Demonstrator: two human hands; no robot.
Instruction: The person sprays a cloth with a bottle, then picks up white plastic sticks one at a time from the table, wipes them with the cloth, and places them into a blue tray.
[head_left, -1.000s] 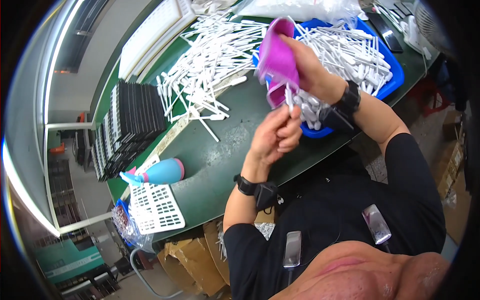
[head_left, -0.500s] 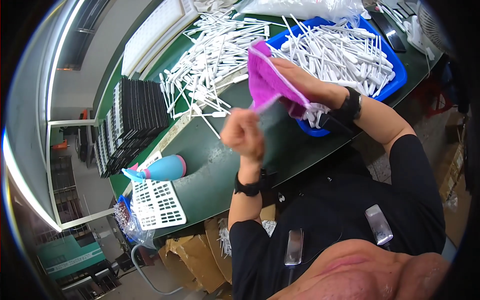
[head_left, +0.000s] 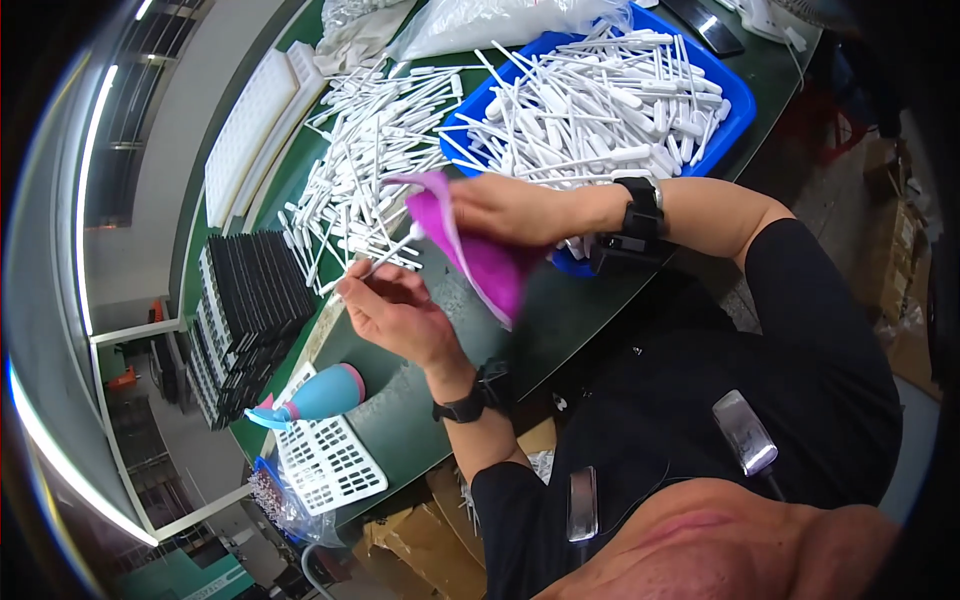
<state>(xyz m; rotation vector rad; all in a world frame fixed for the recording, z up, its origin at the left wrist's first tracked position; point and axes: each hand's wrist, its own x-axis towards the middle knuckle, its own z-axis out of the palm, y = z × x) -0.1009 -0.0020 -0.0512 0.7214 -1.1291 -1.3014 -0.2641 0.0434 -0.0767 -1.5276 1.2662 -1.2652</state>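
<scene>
My left hand [head_left: 400,318] is closed, fingers pinching a white plastic stick [head_left: 392,252] with a thick end. That thick end touches or nearly touches the edge of a purple cloth [head_left: 470,255]. My right hand [head_left: 510,208] grips the cloth, which drapes below its fingers and hides some of them. Beyond my left hand, a heap of similar white sticks [head_left: 375,145] lies loose on the green table [head_left: 420,395]. Past my right hand stands a blue tray [head_left: 742,105] piled high with more of them.
A stack of black slotted trays [head_left: 258,300] stands at the left. Nearer are a light-blue spray bottle [head_left: 325,392] and a white perforated basket [head_left: 335,465]. White foam-like panels [head_left: 255,125], a clear plastic bag [head_left: 490,25] and a dark phone [head_left: 705,25] lie at the back.
My left hand has moved left and away from the cloth's lower corner; a white stick now shows in its fingers. My right hand and the cloth have shifted left and lower. The whole view has turned slightly.
</scene>
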